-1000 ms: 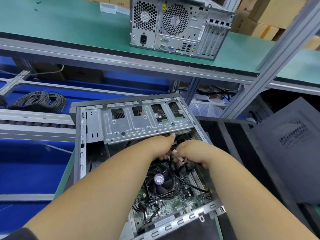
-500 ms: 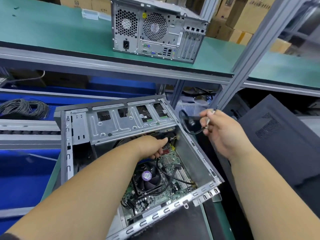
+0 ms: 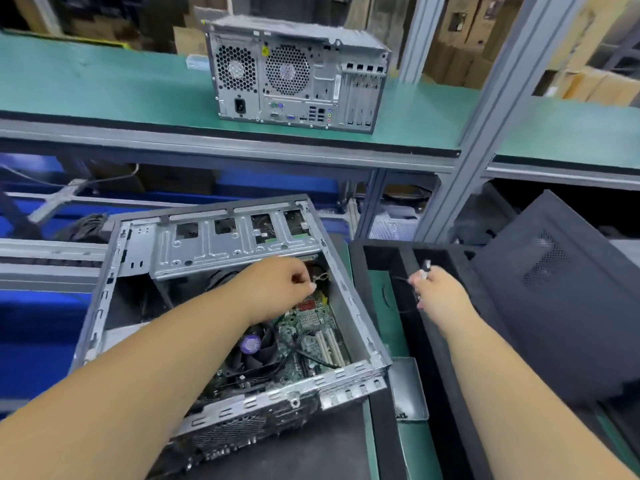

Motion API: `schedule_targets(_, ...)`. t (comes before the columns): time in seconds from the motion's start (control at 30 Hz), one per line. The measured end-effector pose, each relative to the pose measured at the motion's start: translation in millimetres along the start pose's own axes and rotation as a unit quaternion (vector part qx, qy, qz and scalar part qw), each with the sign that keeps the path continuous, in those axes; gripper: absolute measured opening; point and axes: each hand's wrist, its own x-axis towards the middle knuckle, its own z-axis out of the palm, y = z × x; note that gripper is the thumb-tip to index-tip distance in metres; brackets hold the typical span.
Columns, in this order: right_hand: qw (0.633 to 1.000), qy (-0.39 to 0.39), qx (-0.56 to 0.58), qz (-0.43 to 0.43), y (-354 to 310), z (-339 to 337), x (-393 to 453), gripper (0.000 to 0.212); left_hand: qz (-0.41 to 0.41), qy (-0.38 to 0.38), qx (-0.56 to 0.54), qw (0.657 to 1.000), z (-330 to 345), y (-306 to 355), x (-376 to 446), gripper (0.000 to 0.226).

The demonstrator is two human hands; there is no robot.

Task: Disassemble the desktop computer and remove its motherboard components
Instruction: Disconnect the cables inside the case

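Observation:
The open desktop case (image 3: 349,320) lies on its side in front of me, its green motherboard (image 3: 308,323) and CPU fan (image 3: 256,348) exposed. My left hand (image 3: 280,285) reaches inside under the metal drive cage (image 3: 239,247), fingers curled near wires at the case's far right corner; what it grips is hidden. My right hand (image 3: 436,292) is outside the case to the right, above a black tray, and pinches a thin black cable (image 3: 424,268) with a small plug at its upper end.
A second closed computer tower (image 3: 298,74) stands on the green upper shelf. A black tray (image 3: 391,258) and dark side panels (image 3: 554,306) lie right of the case. A grey metal post (image 3: 485,123) rises behind. Blue bins sit at left.
Both hands worked together inside the case a second ago. My right hand then pulled a black cable out and carried it right, lowering it over the black tray. The left hand stayed inside.

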Motion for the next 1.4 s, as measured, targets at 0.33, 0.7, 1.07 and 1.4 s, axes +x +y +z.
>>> schedule_targets(0.33, 0.945, -0.186, -0.266, -0.029, 44.1, 11.6, 31.3, 0.052, -0.126, 0.014, 0.031, 0.991, 25.8, 17.4, -30.0, 0.013)
schedule_targets(0.7, 0.954, -0.203, -0.138, -0.173, -40.8, 20.0, 19.5, 0.046, -0.115, -0.077, 0.144, 0.98, 29.5, -4.6, -34.5, 0.041)
schedule_targets(1.07, 0.943, -0.158, -0.081, -0.281, -107.4, 39.3, -29.4, 0.014, -0.014, 0.006, 0.095, 0.995, 19.4, -33.3, -23.1, 0.016)
schedule_targets(1.4, 0.931, -0.311, -0.132, -0.138, -122.4, 86.4, -39.8, 0.03, 0.007, -0.125, 0.144, 0.982, 5.1, -51.4, -0.1, 0.01)
